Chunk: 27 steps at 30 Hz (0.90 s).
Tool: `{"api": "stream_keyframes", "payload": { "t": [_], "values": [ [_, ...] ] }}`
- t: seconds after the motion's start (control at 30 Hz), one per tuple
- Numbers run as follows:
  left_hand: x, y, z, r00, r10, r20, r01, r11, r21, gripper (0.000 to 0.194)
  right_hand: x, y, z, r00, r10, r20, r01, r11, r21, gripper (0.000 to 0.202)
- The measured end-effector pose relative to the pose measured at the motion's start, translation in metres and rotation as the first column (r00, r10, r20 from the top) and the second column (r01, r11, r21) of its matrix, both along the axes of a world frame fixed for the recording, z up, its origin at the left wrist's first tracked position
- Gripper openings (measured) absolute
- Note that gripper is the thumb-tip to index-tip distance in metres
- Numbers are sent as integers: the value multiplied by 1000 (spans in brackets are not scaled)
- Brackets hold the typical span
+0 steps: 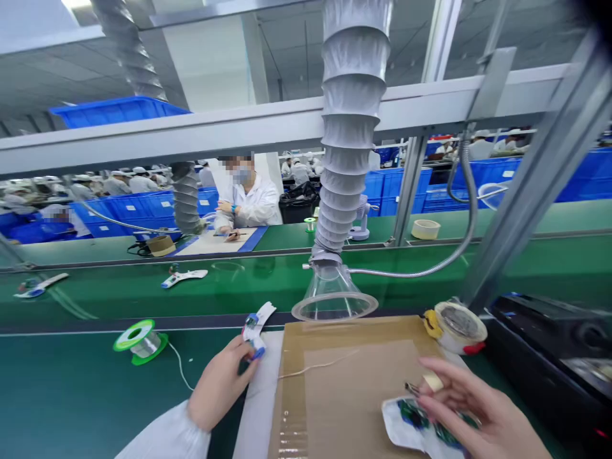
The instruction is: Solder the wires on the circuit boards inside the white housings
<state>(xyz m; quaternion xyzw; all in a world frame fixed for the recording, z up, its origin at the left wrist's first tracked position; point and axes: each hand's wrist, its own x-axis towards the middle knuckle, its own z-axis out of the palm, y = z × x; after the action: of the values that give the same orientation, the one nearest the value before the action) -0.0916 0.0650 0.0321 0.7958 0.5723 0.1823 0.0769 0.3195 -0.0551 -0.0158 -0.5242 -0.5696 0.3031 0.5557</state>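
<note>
My left hand (224, 379) is closed in a pinch on the near end of a slim white plastic part (258, 325) with a small circuit board and a blue tip. It holds this part at the left edge of the cardboard sheet (354, 376). At the lower right, my right hand (478, 414) has its thumb and fingers bent round a white plastic casing (396, 427) with green circuit boards in it. A cream-coloured cover (433, 382) shows at one fingertip, beside a small dark metal piece (411, 389). The palm hides part of the casing.
A clear extraction hood (335, 299) hangs over the cardboard's far edge. A solder wire spool (143, 344) stands left; a tape roll (459, 325) and black device (554, 363) are right. More white parts (184, 277) lie on the green belt (119, 306). A co-worker (248, 197) sits opposite.
</note>
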Motion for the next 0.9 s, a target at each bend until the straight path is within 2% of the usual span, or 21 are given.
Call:
{"api": "stream_keyframes", "payload": {
  "t": [0.07,0.13,0.2,0.27,0.3,0.33,0.37,0.4,0.43,0.47,0.5,0.6,0.67,0.73,0.83,0.9],
  "values": [
    [-14,-21,1,1000,6,8,-6,1000,30,24,-8,8,23,997,39,-63,-35,998,59,32],
    [-15,-33,3,997,-26,69,18,992,124,30,-18,21,47,988,73,-136,-61,994,89,33],
    [4,-45,6,974,-145,175,113,977,180,32,-26,38,63,961,150,-231,-129,986,104,39],
    [43,-61,12,903,-321,287,306,947,97,30,-29,55,71,957,145,-252,-126,988,90,43],
    [67,-71,16,842,-417,343,439,898,15,32,-31,63,73,956,141,-259,-123,989,85,44],
    [94,-82,21,778,-487,396,567,816,-112,38,-32,70,74,953,141,-267,-124,989,81,45],
    [121,-92,25,699,-556,449,689,692,-215,46,-34,75,76,951,142,-275,-124,989,82,45],
    [148,-101,29,608,-619,496,786,555,-272,56,-35,80,77,947,149,-284,-129,988,87,45],
    [172,-108,33,526,-668,527,849,444,-285,67,-37,84,79,944,157,-291,-135,986,94,45],
    [194,-112,34,488,-689,535,872,415,-260,74,-39,87,81,940,165,-298,-141,985,100,46],
    [212,-114,35,485,-705,517,872,432,-230,78,-41,90,83,937,173,-304,-147,983,107,47],
    [243,-108,27,583,-741,332,806,579,-122,79,-42,95,89,930,179,-320,-148,982,121,47],
    [250,-103,19,635,-740,222,769,632,-93,79,-42,96,92,928,172,-331,-138,982,126,45],
    [250,-101,17,652,-734,189,756,648,-90,80,-42,97,93,927,167,-336,-130,983,130,44],
    [238,-102,31,627,-711,319,765,638,-83,73,-42,95,92,927,167,-335,-128,982,136,44],
    [222,-101,50,565,-606,559,772,627,-101,51,-40,92,91,929,159,-335,-120,984,135,44]
  ]
}}
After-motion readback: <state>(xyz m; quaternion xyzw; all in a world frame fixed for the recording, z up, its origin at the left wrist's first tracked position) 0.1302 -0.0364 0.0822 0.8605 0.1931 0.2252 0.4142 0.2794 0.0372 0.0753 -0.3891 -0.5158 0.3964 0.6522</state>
